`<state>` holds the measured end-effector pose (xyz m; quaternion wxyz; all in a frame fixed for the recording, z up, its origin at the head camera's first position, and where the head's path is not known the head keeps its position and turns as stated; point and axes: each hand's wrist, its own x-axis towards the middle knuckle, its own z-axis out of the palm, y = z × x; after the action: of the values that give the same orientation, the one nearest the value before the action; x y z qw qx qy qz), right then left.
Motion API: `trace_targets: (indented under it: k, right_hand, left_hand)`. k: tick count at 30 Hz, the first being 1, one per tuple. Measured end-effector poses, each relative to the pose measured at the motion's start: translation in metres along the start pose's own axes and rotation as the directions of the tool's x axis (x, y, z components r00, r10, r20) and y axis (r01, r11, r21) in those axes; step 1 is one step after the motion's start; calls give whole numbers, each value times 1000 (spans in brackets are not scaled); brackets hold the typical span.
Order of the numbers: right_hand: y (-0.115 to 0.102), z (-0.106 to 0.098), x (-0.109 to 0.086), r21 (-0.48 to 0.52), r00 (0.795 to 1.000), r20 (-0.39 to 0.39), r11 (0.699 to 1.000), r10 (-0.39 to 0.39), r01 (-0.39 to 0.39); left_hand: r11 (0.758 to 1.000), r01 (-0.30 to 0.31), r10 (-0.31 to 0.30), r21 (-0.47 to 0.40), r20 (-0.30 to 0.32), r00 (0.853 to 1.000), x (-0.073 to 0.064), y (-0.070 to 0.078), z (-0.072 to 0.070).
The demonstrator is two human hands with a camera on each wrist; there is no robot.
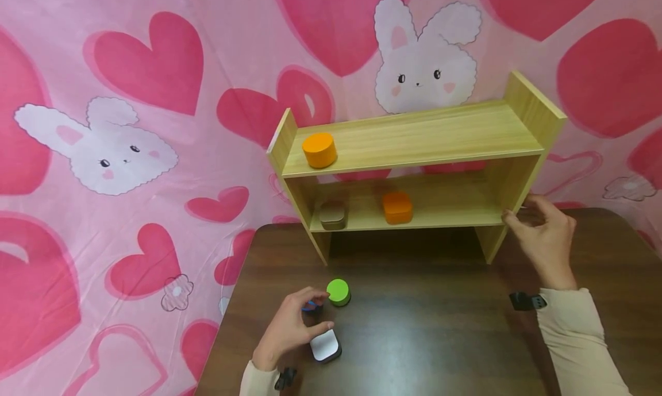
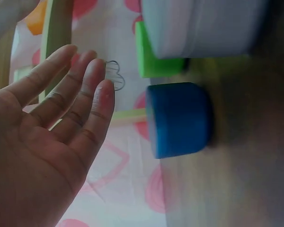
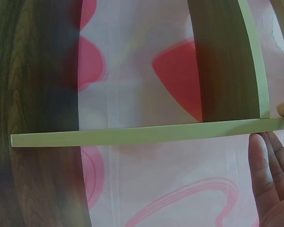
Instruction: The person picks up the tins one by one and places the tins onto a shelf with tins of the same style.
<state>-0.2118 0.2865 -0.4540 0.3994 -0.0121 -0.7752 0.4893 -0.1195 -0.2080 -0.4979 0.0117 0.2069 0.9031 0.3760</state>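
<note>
One left hand [image 1: 291, 325], fingers and thumb apart, is at the head view's lower centre-left near a blue rounded block [image 2: 180, 120], a white-topped square block [image 1: 324, 345] and a lime-green round block [image 1: 338, 291]; at centre-right, a pale two-tier wooden shelf [image 1: 424, 133] has its right side panel [image 1: 517, 180] pinched by the right hand [image 1: 549, 239].

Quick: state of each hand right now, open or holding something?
Left hand: open, holding nothing.
Right hand: closed, pinching the right side panel of the pale two-tier wooden shelf.
</note>
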Motion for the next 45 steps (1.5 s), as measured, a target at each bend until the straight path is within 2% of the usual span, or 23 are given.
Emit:
trace_targets:
  k: [8, 18, 23, 31, 45]
  right_hand:
    - [-1, 1, -1, 17, 1000, 2, 1000, -6, 6]
    - [2, 0, -1, 5, 1000, -8, 1000, -8, 8]
    - [2, 1, 0, 19, 1000, -5, 1000, -9, 9]
    - [2, 1, 0, 12, 1000, -9, 1000, -10, 10]
    - [0, 0, -1, 4, 1000, 0, 1000, 3, -3]
  left_hand:
    - [1000, -16, 16, -4, 3, 1000, -10, -6, 7]
    - [999, 43, -44, 16, 56, 997, -15, -12, 12]
    - [998, 57, -59, 34, 53, 997, -17, -16, 17]
    - [993, 120, -121, 22, 86, 989, -23, -14, 20]
    - [994, 107, -109, 28, 83, 991, -26, -18, 26]
